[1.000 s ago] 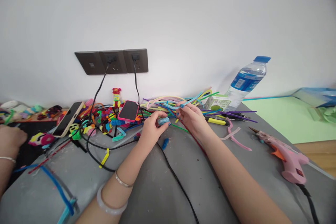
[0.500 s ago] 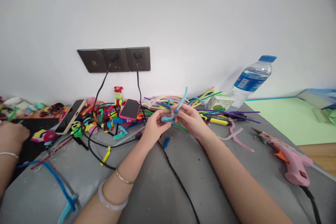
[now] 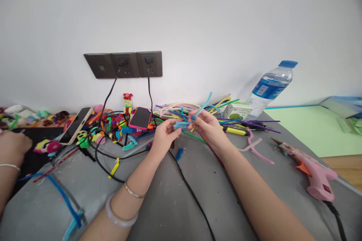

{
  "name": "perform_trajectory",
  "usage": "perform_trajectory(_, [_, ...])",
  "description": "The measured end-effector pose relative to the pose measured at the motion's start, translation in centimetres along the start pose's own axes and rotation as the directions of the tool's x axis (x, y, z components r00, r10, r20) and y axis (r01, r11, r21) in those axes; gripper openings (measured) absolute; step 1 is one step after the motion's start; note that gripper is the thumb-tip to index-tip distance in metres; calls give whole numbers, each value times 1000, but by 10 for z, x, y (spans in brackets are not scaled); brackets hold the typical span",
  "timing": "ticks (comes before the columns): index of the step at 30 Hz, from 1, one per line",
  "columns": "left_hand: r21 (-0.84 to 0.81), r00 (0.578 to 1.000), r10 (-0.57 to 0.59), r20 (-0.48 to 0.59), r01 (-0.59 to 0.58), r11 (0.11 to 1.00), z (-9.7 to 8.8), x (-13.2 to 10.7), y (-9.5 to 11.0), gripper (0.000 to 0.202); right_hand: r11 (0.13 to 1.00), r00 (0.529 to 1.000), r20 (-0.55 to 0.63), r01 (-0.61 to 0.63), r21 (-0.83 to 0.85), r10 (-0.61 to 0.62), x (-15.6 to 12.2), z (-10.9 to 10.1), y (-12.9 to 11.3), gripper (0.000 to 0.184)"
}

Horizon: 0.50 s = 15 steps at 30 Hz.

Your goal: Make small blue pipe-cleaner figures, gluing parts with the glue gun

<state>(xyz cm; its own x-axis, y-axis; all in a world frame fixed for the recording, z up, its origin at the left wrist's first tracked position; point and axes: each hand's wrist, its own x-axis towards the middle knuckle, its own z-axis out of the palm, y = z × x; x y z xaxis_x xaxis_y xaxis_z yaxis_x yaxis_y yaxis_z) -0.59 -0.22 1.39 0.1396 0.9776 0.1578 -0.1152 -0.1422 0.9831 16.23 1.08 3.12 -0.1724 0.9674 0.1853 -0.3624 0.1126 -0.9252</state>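
Observation:
Above the middle of the grey table, a light blue pipe cleaner (image 3: 181,124) is bent into a small bundle, with one free end sticking up and to the right. My left hand (image 3: 166,135) pinches the bundled part between thumb and fingers. My right hand (image 3: 207,128) is closed on the pipe cleaner near its free end, thumb against fingertips. Fingers partly hide the bundle's shape. Just below my hands a short dark blue piece (image 3: 179,153) lies on the table. Loose coloured pipe cleaners (image 3: 181,105) are heaped behind my hands.
A pink glue gun (image 3: 313,177) lies at the right. A water bottle (image 3: 271,88) leans on the wall beside a green-white carton (image 3: 236,110). Black cables (image 3: 192,192) cross the table. Phones (image 3: 140,117) and small pipe-cleaner figures (image 3: 128,103) lie left. Another person's hand (image 3: 14,147) is far left.
My right hand has shifted slightly right, away from my left. The pipe cleaner's free end now leans further right, and a stretch between my hands shows more.

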Motion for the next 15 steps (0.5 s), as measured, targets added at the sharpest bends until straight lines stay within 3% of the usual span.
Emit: perform_trajectory(15, [-2, 995, 60, 78, -60, 998, 4, -2, 2, 30, 991, 996, 20, 94, -99, -92, 4, -5, 8, 27])
